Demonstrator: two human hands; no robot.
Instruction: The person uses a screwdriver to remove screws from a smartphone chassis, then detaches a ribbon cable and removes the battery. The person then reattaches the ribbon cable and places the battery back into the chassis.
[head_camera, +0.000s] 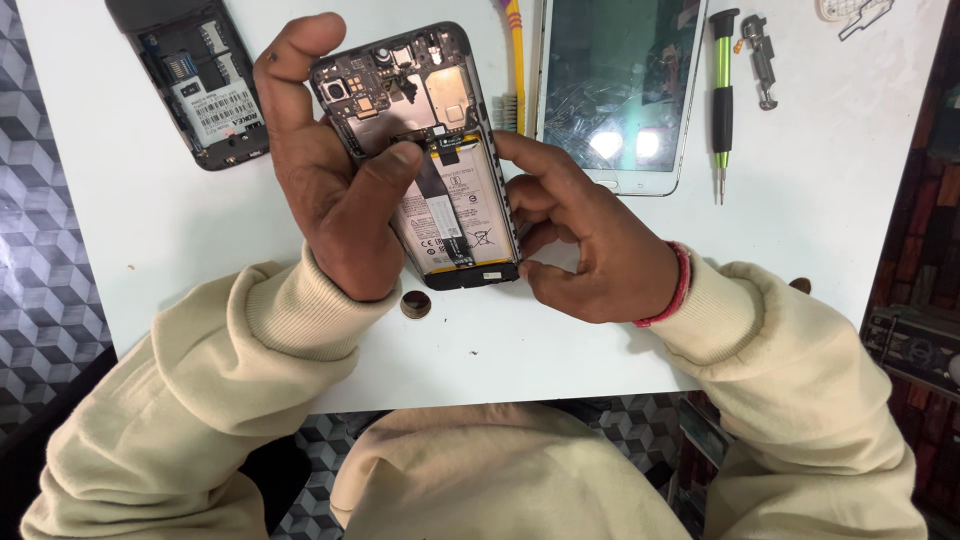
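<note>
An opened smartphone (440, 110) with its back cover off lies on the white table (140, 220), showing its circuit board and a grey battery (462, 205). My left hand (330, 180) grips the phone's left edge, its thumb pressing on the strip where board meets battery. Against the phone's right edge rests my right hand (590, 240), with a fingertip touching the top right of the battery. A red thread band circles my right wrist.
A small black phone (195, 80) with its back open lies at the far left. A white tablet (620, 85) with a cracked screen sits right of the smartphone. A green-handled screwdriver (722, 95), metal tweezers (760, 55), a yellow tool (516, 60) and a small round part (415, 304) lie nearby.
</note>
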